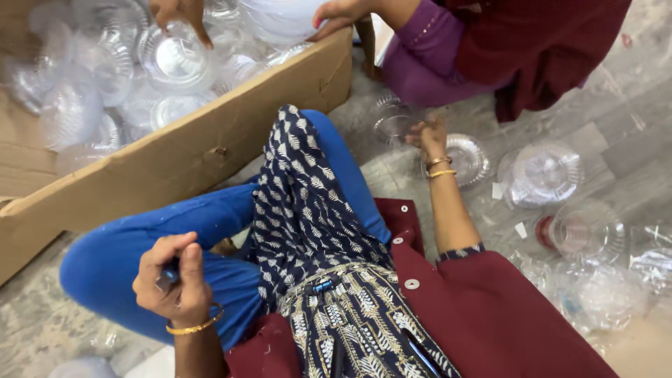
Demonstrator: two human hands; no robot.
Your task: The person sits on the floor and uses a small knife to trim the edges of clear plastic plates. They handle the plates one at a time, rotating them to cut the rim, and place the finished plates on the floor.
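One cardboard box (175, 164) stood far left, holding more clear plastic lids (175, 59) than could be counted. On the floor to the right lay four separate clear lids (542, 173), plus a blurred heap near right. Four hands showed: the person's two and a co-worker's two, far.

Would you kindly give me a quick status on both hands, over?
Left hand closed on a small dark object, over the knee. Right hand reaching to clear plastic bowls on the floor. Cardboard box alongside; another person's hands inside.
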